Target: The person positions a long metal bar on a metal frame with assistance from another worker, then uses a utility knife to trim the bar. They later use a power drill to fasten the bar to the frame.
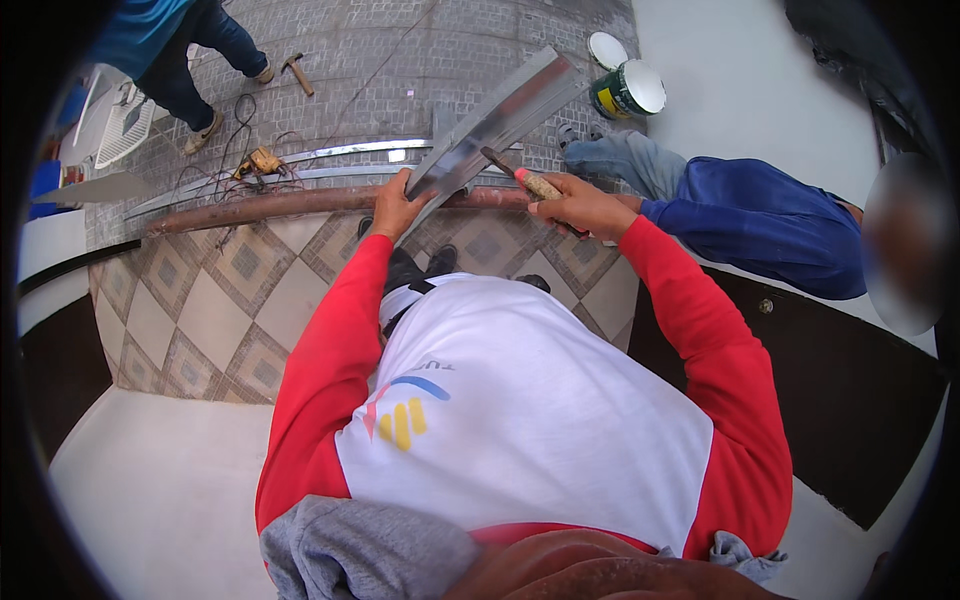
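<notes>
A long silvery metal channel (470, 140) slants up and away to the right in front of me. My left hand (398, 208) is closed round its near end, thumb on top. In my right hand (585, 207) is a hand tool (541, 186) with a mottled tan grip, a pink part and a narrow dark metal end. That dark end reaches to the channel's right edge; whether it touches cannot be made out. Below the fist, a dark bit of the tool shows. Its exact kind is unclear.
A person in blue (760, 215) is close on my right; another person (185, 50) stands far left. A brown pipe (270, 210) lies along the tiled step's edge. Beyond it are metal strips (330, 153), a yellow power tool (262, 161) with cords, a hammer (298, 75) and a paint bucket (628, 92).
</notes>
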The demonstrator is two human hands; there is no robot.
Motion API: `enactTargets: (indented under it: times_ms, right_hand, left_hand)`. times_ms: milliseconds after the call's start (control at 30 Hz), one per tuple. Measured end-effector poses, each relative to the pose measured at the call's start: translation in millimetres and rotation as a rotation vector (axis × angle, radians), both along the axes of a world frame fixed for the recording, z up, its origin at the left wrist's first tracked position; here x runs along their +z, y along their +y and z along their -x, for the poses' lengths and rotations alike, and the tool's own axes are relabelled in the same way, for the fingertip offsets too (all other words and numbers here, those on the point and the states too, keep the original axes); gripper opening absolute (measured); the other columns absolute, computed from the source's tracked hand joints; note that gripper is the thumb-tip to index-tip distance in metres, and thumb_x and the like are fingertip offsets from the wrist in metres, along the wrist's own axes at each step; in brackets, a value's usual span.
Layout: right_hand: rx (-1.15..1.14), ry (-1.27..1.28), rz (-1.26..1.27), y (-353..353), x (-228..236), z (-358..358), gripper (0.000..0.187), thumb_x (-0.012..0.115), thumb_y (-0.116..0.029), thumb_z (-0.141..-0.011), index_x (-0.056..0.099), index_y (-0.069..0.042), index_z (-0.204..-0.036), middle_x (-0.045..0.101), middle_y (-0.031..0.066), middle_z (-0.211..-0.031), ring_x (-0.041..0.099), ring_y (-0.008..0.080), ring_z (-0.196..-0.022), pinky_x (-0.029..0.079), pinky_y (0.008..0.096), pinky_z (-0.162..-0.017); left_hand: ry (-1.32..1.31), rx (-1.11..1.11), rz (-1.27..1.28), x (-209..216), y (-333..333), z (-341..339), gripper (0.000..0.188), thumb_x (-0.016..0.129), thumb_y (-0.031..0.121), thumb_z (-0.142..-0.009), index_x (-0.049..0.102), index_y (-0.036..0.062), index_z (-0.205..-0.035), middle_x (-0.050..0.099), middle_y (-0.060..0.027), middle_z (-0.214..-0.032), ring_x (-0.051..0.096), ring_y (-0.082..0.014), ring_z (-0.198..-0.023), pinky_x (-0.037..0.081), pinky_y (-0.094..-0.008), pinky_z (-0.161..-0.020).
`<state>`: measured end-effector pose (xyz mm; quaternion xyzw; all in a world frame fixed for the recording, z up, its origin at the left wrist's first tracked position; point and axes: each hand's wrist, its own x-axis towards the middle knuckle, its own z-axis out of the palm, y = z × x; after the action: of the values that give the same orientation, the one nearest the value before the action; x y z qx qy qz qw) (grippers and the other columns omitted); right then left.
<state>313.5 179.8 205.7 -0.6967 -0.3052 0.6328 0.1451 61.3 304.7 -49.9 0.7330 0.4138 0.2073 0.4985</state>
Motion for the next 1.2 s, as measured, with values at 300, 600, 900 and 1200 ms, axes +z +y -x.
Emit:
enactTargets:
  times_ms: [300, 600, 900, 1200]
  right_hand:
    - [-0.297, 0.45, 0.097, -22, -75, 73, 0.052, 0.063, -0.027, -0.101, 0.049, -0.006, -0.145, 0.063, 0.0051, -0.108, 0.063, 0.0117, -0.081, 0.05, 0.0266, -0.061]
    - [-0.485, 0.572, 0.001, -21, -67, 122, 0.034, 0.063, -0.032, -0.101, 0.053, -0.015, -0.129, 0.063, 0.0039, -0.106, 0.065, 0.0137, -0.074, 0.045, 0.0271, -0.05]
    - [-0.512, 0.503, -0.09, -28, -57, 129, 0.031, 0.066, -0.03, -0.098, 0.056, -0.011, -0.119, 0.061, 0.0034, -0.089, 0.061, 0.0121, -0.064, 0.04, 0.0268, -0.045]
    - [-0.522, 0.416, -0.149, -31, -61, 123, 0.038, 0.066, -0.033, -0.098, 0.054, -0.014, -0.129, 0.06, 0.0026, -0.088, 0.059, 0.0105, -0.062, 0.038, 0.0265, -0.044]
  left_hand:
    - [0.115, 0.054, -0.346, 0, -17, 33, 0.052, 0.087, 0.02, -0.074, 0.061, 0.008, -0.117, 0.056, -0.0142, -0.121, 0.053, -0.0381, -0.117, 0.046, -0.0462, -0.098]
    - [0.104, -0.218, -0.2, 1, 8, 61, 0.066, 0.088, 0.002, -0.067, 0.061, 0.0117, -0.127, 0.056, -0.013, -0.118, 0.055, -0.037, -0.117, 0.048, -0.0457, -0.098]
    - [0.196, -0.365, -0.139, -3, 32, 61, 0.066, 0.09, 0.001, -0.065, 0.064, 0.0076, -0.124, 0.057, -0.0106, -0.114, 0.063, -0.0309, -0.1, 0.054, -0.0408, -0.087]
    - [0.159, -0.386, -0.096, 3, 34, 61, 0.066, 0.091, 0.002, -0.063, 0.064, 0.0052, -0.123, 0.057, -0.0108, -0.112, 0.063, -0.0311, -0.101, 0.053, -0.0399, -0.087]
